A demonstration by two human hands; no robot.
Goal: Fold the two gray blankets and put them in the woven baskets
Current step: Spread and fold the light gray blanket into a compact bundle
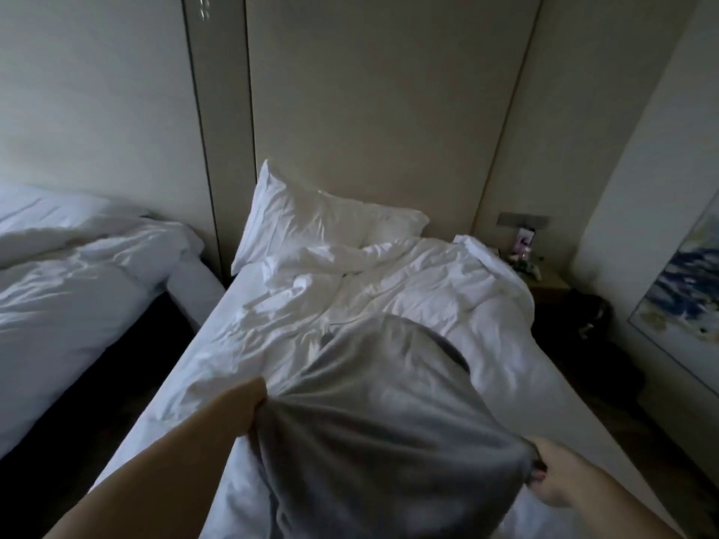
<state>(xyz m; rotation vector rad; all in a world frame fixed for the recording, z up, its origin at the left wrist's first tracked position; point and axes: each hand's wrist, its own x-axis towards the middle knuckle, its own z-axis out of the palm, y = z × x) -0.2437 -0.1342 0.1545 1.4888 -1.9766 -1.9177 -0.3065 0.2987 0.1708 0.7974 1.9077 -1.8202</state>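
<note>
One gray blanket (389,402), two beds (241,344) (70,289), two pillows (311,215) (393,227), two hands (253,402) (560,480).

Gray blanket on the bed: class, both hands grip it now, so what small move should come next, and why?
Probably lift and spread it flat. The left hand and right hand each pinch a near edge of the gray blanket, which lies bunched and sagging over the rumpled white duvet. Pulling it taut would likely give a clean first fold. No basket is in view.
</note>
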